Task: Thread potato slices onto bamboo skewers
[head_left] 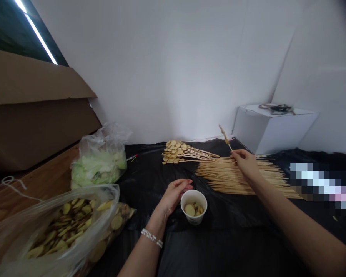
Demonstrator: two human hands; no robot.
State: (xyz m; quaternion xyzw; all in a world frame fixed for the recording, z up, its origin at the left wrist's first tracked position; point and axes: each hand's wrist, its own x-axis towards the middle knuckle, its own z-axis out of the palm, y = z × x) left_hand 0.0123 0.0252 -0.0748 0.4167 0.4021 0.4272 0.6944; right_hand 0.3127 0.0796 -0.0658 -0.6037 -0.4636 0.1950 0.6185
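Note:
My right hand [243, 163] pinches a bamboo skewer [230, 147] near its lower part, and a few thin pale slices [225, 139] are threaded at its raised end. Below that hand lies a wide layer of bare bamboo skewers [219, 180]. My left hand [175, 194] is beside a white paper cup [194, 219], its fingers loosely extended behind the rim and partly hidden; nothing shows in it. Round yellowish slices [190, 209], which look like potato, sit inside the cup. Beyond the cup, finished-looking skewers with slices [174, 151] lie in a pile, slices toward the left.
At the left, a clear plastic bag [115, 192] holds many slices. Behind it stands another bag with pale green leaves [100, 165]. A cardboard box [40, 84] rises at far left, and a white box [259, 129] stands back right. Black sheeting [213, 250] covers the surface.

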